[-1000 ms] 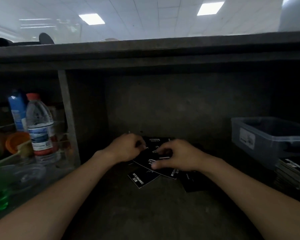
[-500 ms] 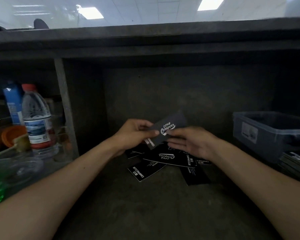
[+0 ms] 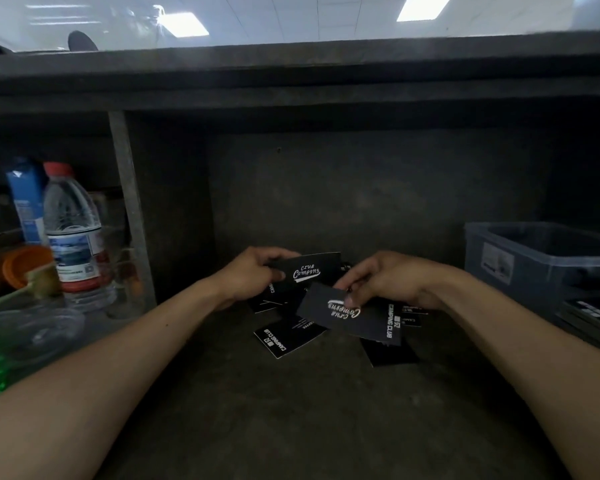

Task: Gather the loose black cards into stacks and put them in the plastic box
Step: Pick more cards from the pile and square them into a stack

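While each hand holds one black card above the scatter, the next move probably turns on how those two cards lie to each other. The left hand [image 3: 253,275] curls its fingers round the left end of the upper card [image 3: 309,271], whose long axis runs left to right. The right hand [image 3: 392,282] pinches the lower card [image 3: 329,308] at its right part, thumb on top. That card sits just near of the upper one, its long axis dipping to the right, so squaring them would need a small turn. Whether their edges touch cannot be told. More loose cards [image 3: 288,337] lie overlapping on the shelf floor [image 3: 291,410] beneath and just near of the hands. The plastic box [image 3: 534,258] stands open-topped at the right, closer to the right hand, with bare floor between. A water bottle [image 3: 73,237] and an upright post [image 3: 129,209] bound the left side, well apart from the cards.
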Demonstrator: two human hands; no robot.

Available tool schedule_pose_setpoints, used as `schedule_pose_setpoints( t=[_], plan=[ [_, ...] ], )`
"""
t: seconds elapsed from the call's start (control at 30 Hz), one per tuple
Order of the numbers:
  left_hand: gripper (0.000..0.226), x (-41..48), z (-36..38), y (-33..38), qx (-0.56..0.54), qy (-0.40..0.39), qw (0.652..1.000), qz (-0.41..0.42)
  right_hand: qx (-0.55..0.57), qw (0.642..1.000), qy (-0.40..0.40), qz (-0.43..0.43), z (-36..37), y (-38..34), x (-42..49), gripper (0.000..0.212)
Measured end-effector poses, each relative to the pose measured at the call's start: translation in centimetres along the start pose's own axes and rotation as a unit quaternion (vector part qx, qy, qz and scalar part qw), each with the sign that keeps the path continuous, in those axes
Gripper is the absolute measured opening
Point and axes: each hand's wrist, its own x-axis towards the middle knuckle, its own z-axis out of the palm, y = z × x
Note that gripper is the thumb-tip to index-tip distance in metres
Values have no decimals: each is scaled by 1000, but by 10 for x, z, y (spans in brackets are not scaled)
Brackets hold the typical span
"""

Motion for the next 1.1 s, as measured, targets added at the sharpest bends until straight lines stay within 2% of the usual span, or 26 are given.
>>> schedule_pose_setpoints(
  t=[0.07, 0.17, 0.2, 0.27, 0.3, 0.33, 0.47, 0.57, 0.63, 0.7, 0.83, 0.87, 0.97, 1.1],
  plan=[
    [46, 0, 1, 0, -23, 10, 1000, -9, 153, 988, 1, 2, -9, 1, 0, 23],
    [42, 1, 4, 2, -30, 37, 998, -36, 329, 943, 53, -7, -11, 3, 5, 25],
    [41, 0, 4, 4, -30, 39, 998, -41, 362, 928, 83, -14, -9, 5, 9, 34],
    [30, -1, 4, 8, -37, 26, 998, -45, 381, 914, 137, -37, 0, 10, 14, 69],
    [25, -3, 4, 9, -41, 13, 998, -44, 370, 915, 158, -47, 6, 12, 16, 80],
    [27, -5, 4, 11, -36, 2, 999, -41, 355, 917, 173, -57, 11, 12, 18, 79],
    [41, -10, 7, 12, 40, -2, 999, 11, 343, 909, 219, -87, 31, 5, 21, 39],
    [32, -8, 8, 8, 44, 22, 998, 27, 274, 926, 242, -98, 32, 4, 25, 32],
    [33, -7, 5, 9, 42, 58, 997, 30, 119, 956, 257, -81, 22, 6, 23, 40],
    [42, -6, 0, 9, 20, 86, 995, 40, -43, 968, 244, -41, 11, 10, 17, 52],
    [49, -6, 2, 4, 42, 53, 997, 27, -238, 949, 167, 120, 12, 12, 5, 87],
    [48, -5, 4, 3, 45, 50, 997, 25, -241, 948, 162, 133, 11, 12, 5, 90],
    [47, -2, 2, 1, 33, 68, 997, 17, -196, 962, 152, 114, 0, 12, 8, 66],
    [42, 0, 2, -1, 17, 73, 997, 3, -105, 966, 212, 104, -3, 15, 12, 64]
  ],
)
